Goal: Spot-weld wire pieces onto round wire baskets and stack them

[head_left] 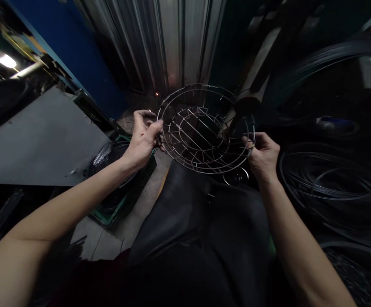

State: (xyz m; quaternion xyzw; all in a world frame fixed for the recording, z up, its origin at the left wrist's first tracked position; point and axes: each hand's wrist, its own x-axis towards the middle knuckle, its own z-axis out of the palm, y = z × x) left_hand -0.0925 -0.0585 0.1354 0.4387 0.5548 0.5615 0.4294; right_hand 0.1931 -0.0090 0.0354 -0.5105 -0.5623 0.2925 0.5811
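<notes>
A round wire basket point(201, 167) with a gridded base hangs between my two hands, above my dark apron. My left hand point(145, 138) pinches its rim at the left, thumb on top and fingers curled beneath. At the right side, my right hand point(263, 155) is closed on the rim, its fingertips partly hidden behind the wires. Just past the basket's far right edge stands a metal machine post point(251, 91), whose lower end shows through the wires. A small spark glows beyond the rim on the left.
On the left are a grey metal sheet point(38, 140) and a green crate point(108, 215) holding dark wire pieces. Wire rings point(338, 183) lie in a large round container at the right. Corrugated metal point(185, 47) stands ahead, beside a blue panel point(86, 55).
</notes>
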